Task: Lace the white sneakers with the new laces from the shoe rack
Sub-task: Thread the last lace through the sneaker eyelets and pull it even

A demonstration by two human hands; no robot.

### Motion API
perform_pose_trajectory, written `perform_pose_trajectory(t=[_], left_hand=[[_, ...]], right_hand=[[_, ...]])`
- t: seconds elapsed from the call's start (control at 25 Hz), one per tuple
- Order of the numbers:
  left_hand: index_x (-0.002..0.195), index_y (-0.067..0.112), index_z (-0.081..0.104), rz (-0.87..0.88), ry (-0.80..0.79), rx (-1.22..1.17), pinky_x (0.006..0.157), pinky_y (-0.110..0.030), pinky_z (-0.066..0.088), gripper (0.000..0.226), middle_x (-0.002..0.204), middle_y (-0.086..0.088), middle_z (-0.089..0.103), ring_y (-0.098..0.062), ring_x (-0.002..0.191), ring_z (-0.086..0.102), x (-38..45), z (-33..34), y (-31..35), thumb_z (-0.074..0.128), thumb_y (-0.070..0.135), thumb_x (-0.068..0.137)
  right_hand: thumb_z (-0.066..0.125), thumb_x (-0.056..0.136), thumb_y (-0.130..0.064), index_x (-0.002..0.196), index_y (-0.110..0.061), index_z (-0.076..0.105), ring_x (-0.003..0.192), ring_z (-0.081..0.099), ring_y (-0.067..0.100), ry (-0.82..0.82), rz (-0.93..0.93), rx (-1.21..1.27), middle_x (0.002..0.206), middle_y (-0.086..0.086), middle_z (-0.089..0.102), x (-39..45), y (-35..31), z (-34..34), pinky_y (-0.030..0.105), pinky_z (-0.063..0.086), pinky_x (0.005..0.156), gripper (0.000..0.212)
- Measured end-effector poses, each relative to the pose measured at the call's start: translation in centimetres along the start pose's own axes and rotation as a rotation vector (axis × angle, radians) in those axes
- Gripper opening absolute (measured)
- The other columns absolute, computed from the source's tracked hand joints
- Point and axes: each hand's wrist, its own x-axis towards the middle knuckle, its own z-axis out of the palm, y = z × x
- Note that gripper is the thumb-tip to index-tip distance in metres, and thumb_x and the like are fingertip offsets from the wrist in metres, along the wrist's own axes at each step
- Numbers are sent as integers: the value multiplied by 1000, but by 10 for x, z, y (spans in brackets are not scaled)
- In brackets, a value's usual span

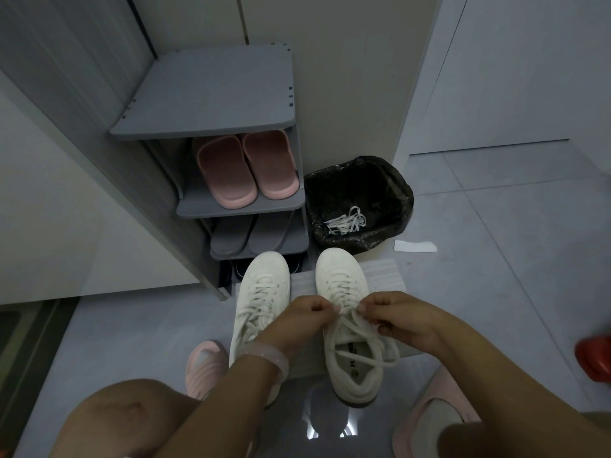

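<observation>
Place: home entryway.
Shoes: grey rack [211,94] with pink slippers [246,166] and grey slippers [231,239].
Floor: pale grey tiles [496,242].
Beside rack: bin [358,203] lined with black bag.
Walls: plain doors [529,67].

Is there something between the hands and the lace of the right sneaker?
No. Both the left hand and the right hand already pinch the lace over the right sneaker; nothing visible lies between them.

White sneakers [344,292] & laces [363,342], pink slippers [244,166], grey rack [211,94].
</observation>
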Motion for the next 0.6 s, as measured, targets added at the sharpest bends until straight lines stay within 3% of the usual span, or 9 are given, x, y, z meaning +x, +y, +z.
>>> perform_pose_trajectory(t=[0.12,0.24,0.44,0.6], left_hand=[[73,14,57,-2,11,-173,51,-11,38,23,68,2,56,-3,55,46,4,0,-4,49,12,95],[73,15,51,-2,15,-129,49,-11,36,24,66,3,53,2,47,44,7,2,-4,45,13,96],[82,19,50,53,70,39,56,-15,38,11,75,3,53,-4,62,49,8,5,-4,53,18,93],[96,20,44,128,114,330,64,-20,38,25,96,0,52,-9,80,50,2,8,-6,62,34,84]], right_hand=[[56,90,-7,74,-12,59,59,43,9,26,-69,71,66,2,51,4,3,1,19,38,56,17],[53,93,-9,77,-12,57,56,40,8,25,-69,19,66,1,48,3,2,1,17,37,53,17],[54,93,-17,92,-16,58,66,48,9,94,-132,-263,80,2,56,-1,-2,6,19,40,60,4],[64,85,-33,103,-16,50,72,50,7,180,-221,-648,87,-3,53,-4,-1,10,17,39,58,29]])
